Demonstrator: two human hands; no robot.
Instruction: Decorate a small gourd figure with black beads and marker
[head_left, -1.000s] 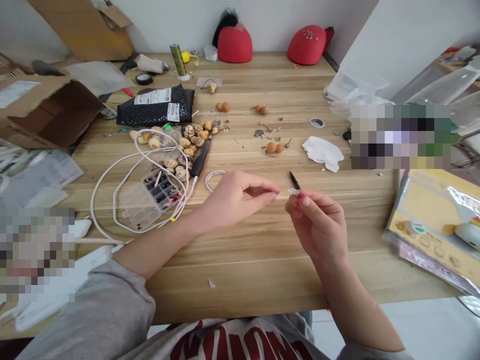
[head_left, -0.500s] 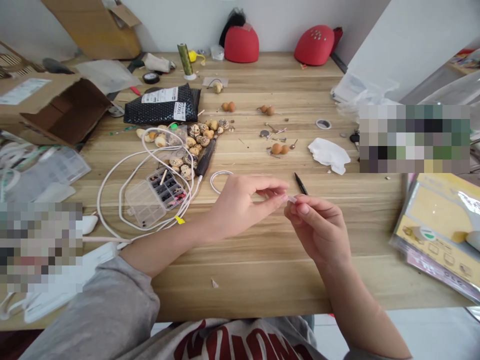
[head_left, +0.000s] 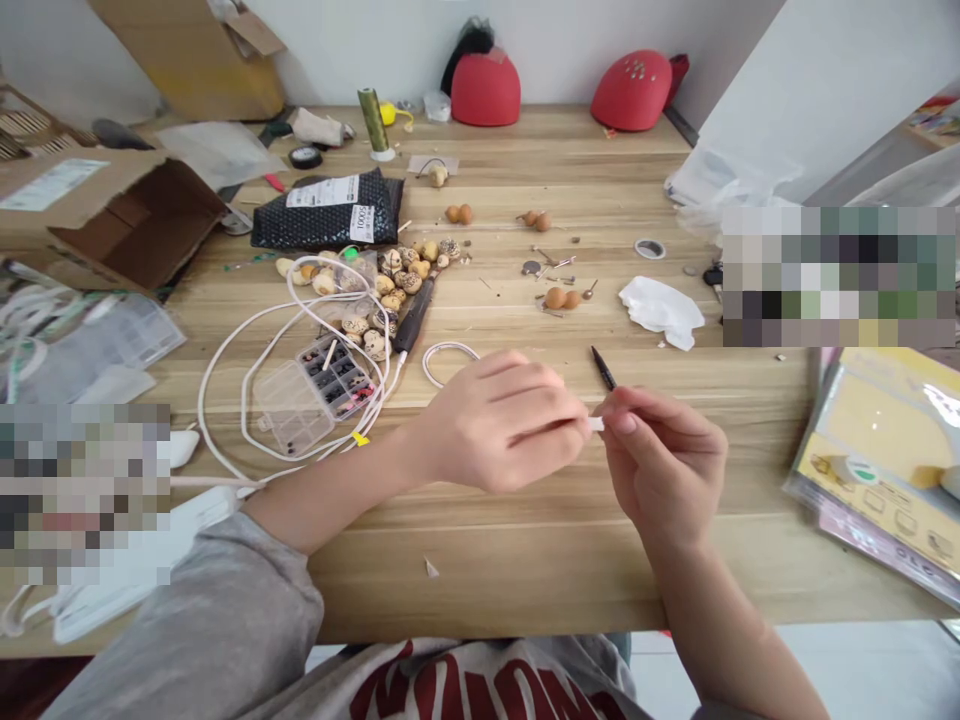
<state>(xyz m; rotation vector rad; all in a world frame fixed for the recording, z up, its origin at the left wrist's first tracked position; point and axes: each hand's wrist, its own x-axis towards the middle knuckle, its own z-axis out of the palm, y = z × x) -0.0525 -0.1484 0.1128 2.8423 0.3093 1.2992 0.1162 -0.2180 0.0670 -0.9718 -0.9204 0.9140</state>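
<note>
My right hand (head_left: 664, 462) pinches a small white strip (head_left: 596, 424) between thumb and fingers. My left hand (head_left: 501, 424) is curled, and its fingertips close over the strip's other end, so that end is hidden. Just above the strip, a black pointed tool (head_left: 603, 368) lies on the wooden table (head_left: 525, 570). A loop of thin white cord (head_left: 442, 362) sits by my left hand. Further back lie small patterned gourds (head_left: 397, 282) and a dark burning pen (head_left: 414, 318) with a white cable (head_left: 255, 340).
A clear compartment box (head_left: 322, 385) of small parts sits left of my hands. Behind are a black mailer bag (head_left: 326, 213), a crumpled tissue (head_left: 660, 308), small plain gourds (head_left: 555, 298) and metal bits. A cardboard box (head_left: 112, 215) stands far left, and packaged sheets (head_left: 877, 470) lie at right.
My left hand has moved right and curled over the end of the white strip, which my right hand held alone earlier. The view has shifted slightly.
</note>
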